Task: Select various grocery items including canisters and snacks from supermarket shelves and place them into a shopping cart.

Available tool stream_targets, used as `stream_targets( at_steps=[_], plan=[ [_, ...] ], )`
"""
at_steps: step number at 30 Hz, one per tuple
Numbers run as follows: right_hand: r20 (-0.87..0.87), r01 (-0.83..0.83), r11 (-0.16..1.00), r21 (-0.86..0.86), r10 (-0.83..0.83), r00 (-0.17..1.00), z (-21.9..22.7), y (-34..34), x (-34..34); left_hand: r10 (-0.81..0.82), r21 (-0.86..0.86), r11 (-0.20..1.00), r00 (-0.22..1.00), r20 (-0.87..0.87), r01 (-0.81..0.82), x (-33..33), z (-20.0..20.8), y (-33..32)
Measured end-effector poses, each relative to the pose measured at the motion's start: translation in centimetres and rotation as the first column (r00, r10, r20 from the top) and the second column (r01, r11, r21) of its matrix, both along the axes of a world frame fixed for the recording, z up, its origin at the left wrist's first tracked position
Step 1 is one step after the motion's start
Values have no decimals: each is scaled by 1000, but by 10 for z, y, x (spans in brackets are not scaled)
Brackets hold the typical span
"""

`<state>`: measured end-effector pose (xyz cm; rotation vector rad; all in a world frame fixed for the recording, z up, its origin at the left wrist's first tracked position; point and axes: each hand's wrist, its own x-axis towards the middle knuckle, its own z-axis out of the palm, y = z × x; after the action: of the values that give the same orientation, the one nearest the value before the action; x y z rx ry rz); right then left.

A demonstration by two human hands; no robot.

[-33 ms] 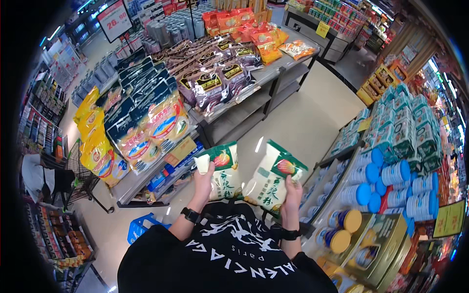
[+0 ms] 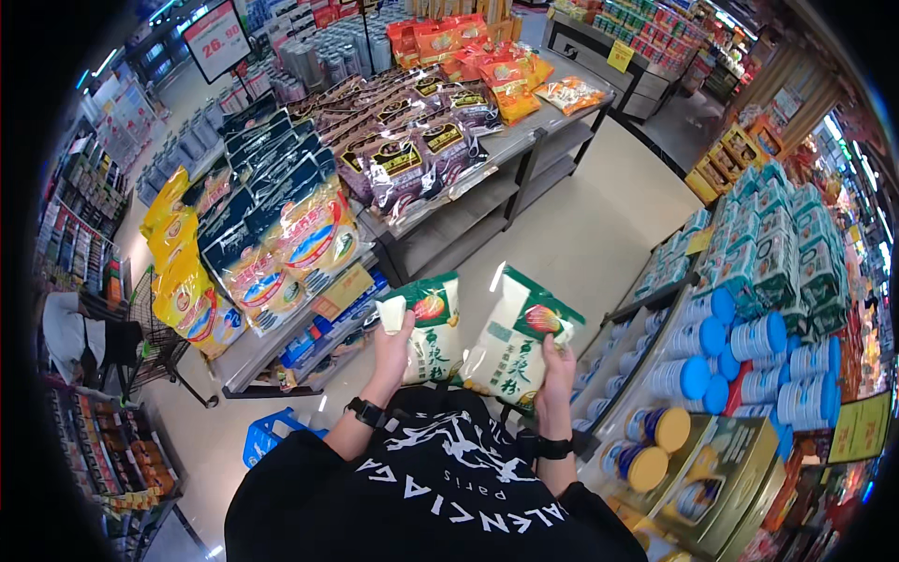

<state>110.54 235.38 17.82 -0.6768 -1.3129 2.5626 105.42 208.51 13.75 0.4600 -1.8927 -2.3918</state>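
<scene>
In front of my chest I hold two cream-and-green plastic bags of soy milk powder side by side. My left hand (image 2: 393, 348) is closed on the left edge of the left bag (image 2: 433, 323), thumb on its front. My right hand (image 2: 558, 375) grips the right edge of the right bag (image 2: 510, 342), its thumb near the upper corner. Both bag fronts face me, and the right one leans with its top to the left. Their lower corners are close together; I cannot tell whether they touch. The fingers behind both bags are hidden.
Ahead stands a display shelf (image 2: 459, 208) with brown bags (image 2: 398, 169), dark-blue-topped bags (image 2: 314, 225) and yellow bags (image 2: 183, 281). At right, another shelf carries green packs (image 2: 773, 248) and blue-lidded cans (image 2: 688, 377). A blue basket (image 2: 267, 436) and shopping cart (image 2: 159, 342) are at left.
The right bag has shifted slightly left and up, its top tilting a little. The left bag has moved slightly right. Both hands keep their hold.
</scene>
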Motion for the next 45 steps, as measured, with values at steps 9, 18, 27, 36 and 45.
stream_targets(
  at_steps=[9, 18, 27, 36, 45],
  plan=[
    [-74, -296, 953, -59, 291, 954, -29, 67, -142, -378, 250, 906, 918, 116, 341, -131, -5, 135],
    [24, -197, 972, 124, 195, 980, -20, 177, -323, -618, 438, 737, 775, 131, 515, -331, -43, 269],
    [33, 28, 987, 157, -33, 999, -41, 284, -469, -758, 199, 650, 644, 103, 733, -497, -20, 374],
    [53, 37, 972, 231, -51, 997, -90, 432, -633, -591, 150, 805, 798, 121, 574, -640, -36, 533],
    [-64, -708, 698, 107, 715, 696, -83, 600, -802, -279, 360, 892, 959, -37, 274, -774, 42, 632]
  ],
)
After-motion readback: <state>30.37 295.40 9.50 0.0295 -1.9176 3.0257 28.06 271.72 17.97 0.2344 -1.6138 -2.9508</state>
